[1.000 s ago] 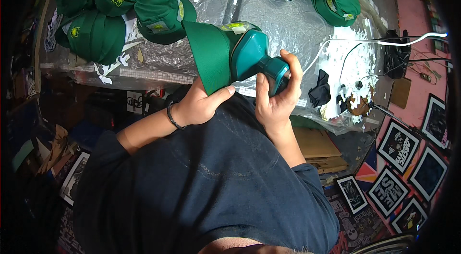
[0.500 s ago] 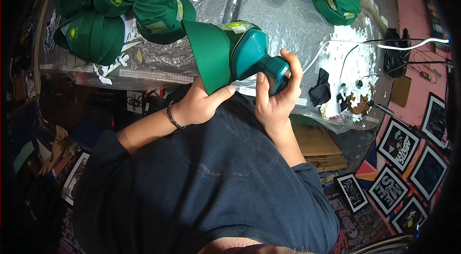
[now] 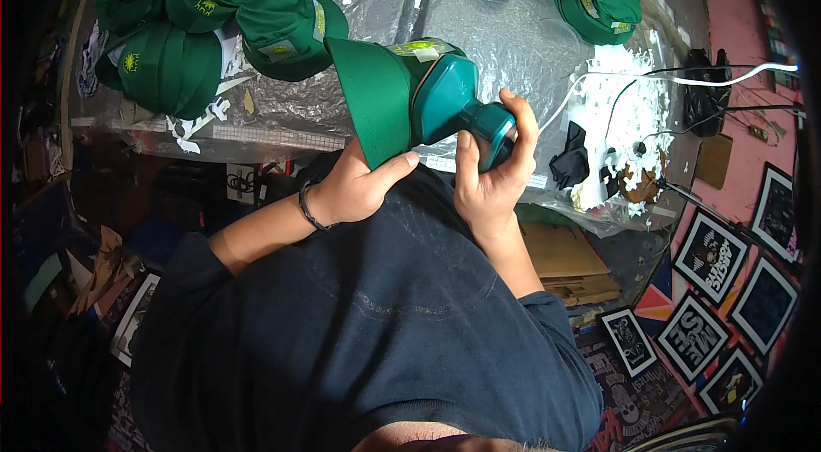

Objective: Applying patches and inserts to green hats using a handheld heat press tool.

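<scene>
My left hand grips a green bucket hat by its lower edge, the thumb on the outside and the other fingers hidden. The hat is tipped on its side, its brim spread toward the left, with a yellow-green printed patch on the crown. Against the crown's right side rests the flat face of a teal hand-held heat press. My right hand is wrapped round the press's knob-like handle, thumb and fingers on either side. What lies under the press's plate is hidden.
Several more green hats lie at the far left, and others at the far right, on a plastic-covered table. White scraps, a black cloth and a white cord are on the right. Framed pictures stand beyond.
</scene>
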The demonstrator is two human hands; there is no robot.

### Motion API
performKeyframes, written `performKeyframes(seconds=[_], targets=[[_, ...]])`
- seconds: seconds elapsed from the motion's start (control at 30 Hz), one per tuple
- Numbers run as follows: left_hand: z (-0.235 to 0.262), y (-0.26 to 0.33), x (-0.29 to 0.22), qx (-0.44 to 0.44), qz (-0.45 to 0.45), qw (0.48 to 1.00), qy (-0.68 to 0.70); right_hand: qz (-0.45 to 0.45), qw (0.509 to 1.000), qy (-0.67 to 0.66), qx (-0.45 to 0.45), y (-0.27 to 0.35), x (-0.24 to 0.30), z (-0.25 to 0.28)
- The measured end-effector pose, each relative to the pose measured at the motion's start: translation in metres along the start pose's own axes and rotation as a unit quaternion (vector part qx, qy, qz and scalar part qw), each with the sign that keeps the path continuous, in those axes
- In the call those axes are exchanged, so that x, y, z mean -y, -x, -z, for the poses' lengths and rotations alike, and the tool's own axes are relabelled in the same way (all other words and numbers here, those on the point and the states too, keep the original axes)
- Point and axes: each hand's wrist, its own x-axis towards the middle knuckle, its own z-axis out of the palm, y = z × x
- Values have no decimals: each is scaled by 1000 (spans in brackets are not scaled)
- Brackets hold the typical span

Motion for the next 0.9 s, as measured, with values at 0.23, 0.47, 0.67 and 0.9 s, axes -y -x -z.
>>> performKeyframes(seconds=[0.23,0.47,0.67,0.9], targets=[[-1,0,0,-7,8,1000,-2,-7,1000,5,2,1,0,1],[2,2,3,7,26,1000,3,22,999,17,-26,-2,-2,-1],[-1,1,1,-12,14,1000,3,17,999,17,-23,-1,-2,-2],[-1,2,-1,-6,12,1000,-6,19,999,21,-24,-1,-3,-2]])
